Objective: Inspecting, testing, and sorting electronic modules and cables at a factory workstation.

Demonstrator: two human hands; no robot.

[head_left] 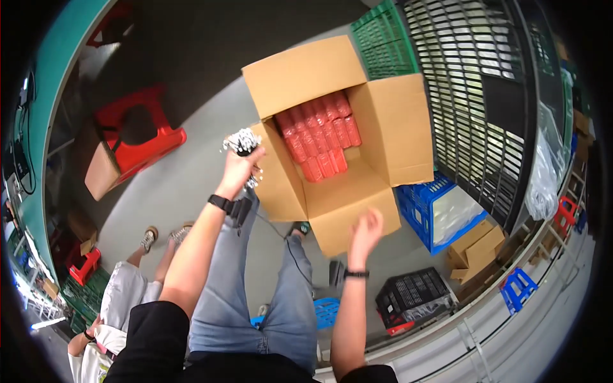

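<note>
My left hand [237,171] is closed round a bundle of thin pieces with white tips [242,140], dark where the fingers grip it. More white ends poke out below the fist. The bundle is beside the left flap of an open cardboard box [348,191]. Inside the box, rows of red plastic-wrapped packs [319,131] fill the far part, and bare cardboard shows at the near end. Over the box's near flap hovers my right hand [366,233], fingers loosely bent and apart, with nothing visible in it. Both wrists wear dark bands.
Right of the box stand a black slatted crate [472,96], a green crate [386,41] and a blue crate [428,214]. A red stool [143,134] is at the left. Another person's legs [137,281] show lower left. A thin cable [284,237] hangs across my legs.
</note>
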